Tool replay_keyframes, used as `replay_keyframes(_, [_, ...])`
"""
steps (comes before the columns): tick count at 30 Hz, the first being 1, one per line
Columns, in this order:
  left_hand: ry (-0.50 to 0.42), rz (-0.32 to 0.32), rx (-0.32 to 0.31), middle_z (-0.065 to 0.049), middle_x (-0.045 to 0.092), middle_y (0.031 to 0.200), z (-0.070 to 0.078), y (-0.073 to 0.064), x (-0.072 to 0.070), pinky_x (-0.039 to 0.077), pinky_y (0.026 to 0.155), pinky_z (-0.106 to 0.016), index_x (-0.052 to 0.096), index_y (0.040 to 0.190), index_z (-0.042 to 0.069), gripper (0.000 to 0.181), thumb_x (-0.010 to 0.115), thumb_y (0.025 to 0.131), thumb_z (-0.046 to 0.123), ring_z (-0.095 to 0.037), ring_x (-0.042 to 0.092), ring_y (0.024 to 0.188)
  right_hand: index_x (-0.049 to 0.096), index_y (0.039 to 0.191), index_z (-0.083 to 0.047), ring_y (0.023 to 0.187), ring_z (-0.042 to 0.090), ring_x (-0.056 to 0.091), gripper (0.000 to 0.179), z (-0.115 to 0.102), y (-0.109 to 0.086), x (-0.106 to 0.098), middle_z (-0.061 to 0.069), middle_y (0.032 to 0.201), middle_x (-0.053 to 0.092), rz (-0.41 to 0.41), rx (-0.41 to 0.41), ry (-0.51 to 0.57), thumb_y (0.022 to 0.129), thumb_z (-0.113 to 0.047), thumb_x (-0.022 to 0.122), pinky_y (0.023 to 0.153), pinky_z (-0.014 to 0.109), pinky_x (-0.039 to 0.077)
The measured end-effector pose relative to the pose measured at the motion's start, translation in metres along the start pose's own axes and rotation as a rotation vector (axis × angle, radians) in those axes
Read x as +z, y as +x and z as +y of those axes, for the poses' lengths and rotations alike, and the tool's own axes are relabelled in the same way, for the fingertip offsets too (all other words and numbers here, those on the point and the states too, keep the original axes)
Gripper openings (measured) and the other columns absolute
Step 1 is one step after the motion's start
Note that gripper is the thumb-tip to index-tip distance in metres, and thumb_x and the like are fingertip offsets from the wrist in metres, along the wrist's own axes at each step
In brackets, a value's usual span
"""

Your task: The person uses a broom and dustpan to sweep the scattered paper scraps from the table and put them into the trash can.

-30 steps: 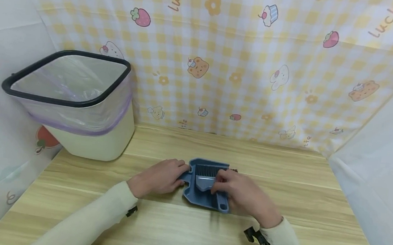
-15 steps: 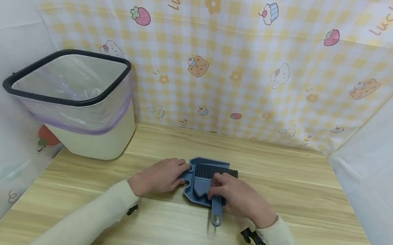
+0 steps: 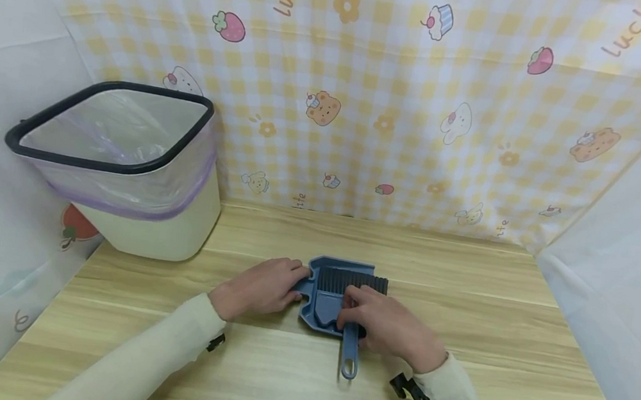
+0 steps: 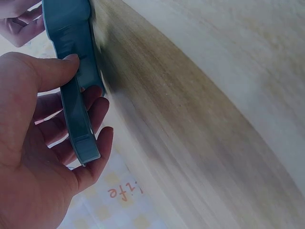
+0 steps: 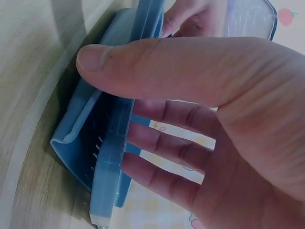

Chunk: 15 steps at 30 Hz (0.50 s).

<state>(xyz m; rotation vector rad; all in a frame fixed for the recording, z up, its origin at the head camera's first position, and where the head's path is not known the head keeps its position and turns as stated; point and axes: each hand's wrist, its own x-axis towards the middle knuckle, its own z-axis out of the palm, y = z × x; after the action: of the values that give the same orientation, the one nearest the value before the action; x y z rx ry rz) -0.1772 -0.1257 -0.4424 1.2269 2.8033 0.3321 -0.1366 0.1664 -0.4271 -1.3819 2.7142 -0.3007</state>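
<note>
A blue dustpan [image 3: 343, 263] lies on the wooden table, its handle pointing left. My left hand [image 3: 262, 290] grips that handle [image 4: 78, 119], with the thumb on one side and curled fingers on the other. A small blue brush [image 3: 329, 308] with dark bristles [image 3: 347, 282] sits over the pan. My right hand [image 3: 392, 323] holds the brush where its handle [image 3: 349, 354] meets the head, between thumb [image 5: 119, 67] and fingers. The handle's looped end points toward me, past the pan's near side. At the right, the bristles reach beyond the pan.
A cream trash bin [image 3: 178, 238] with a black rim and a clear liner stands at the table's back left. Behind the table hangs a checked yellow curtain [image 3: 382, 161]; white sheeting [image 3: 628, 255] closes off the right side.
The brush handle has swung and come toward me, its looped end now well past the pan. My right hand has shifted slightly left and nearer. The left hand and dustpan have stayed put.
</note>
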Motion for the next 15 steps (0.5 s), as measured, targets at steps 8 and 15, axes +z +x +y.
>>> replay_keyframes(8, [-0.021,-0.004,-0.017,-0.011,0.072,0.119,0.0000,-0.0004,0.0001,0.059,0.094,-0.043,0.067,0.136,-0.001,0.036,0.073,0.107,0.020,-0.022,0.068,0.102,0.085,0.105,-0.023,0.100,0.014,0.055,0.041,-0.0003,-0.0009,-0.0001,-0.004,0.114,0.061,-0.003,0.005,0.008,0.074,0.001,0.097,0.086,0.034,0.057])
replay_keyframes(15, [-0.047,-0.010,-0.033,-0.014,0.072,0.128,0.0003,-0.0016,-0.0015,0.058,0.101,-0.045,0.066,0.139,-0.002,0.039,0.073,0.108,0.020,-0.026,0.070,0.113,0.085,0.109,-0.023,0.103,0.015,0.057,0.040,-0.0004,-0.0014,-0.0037,-0.004,0.117,0.062,-0.022,0.013,0.041,0.078,0.000,0.096,0.091,0.036,0.058])
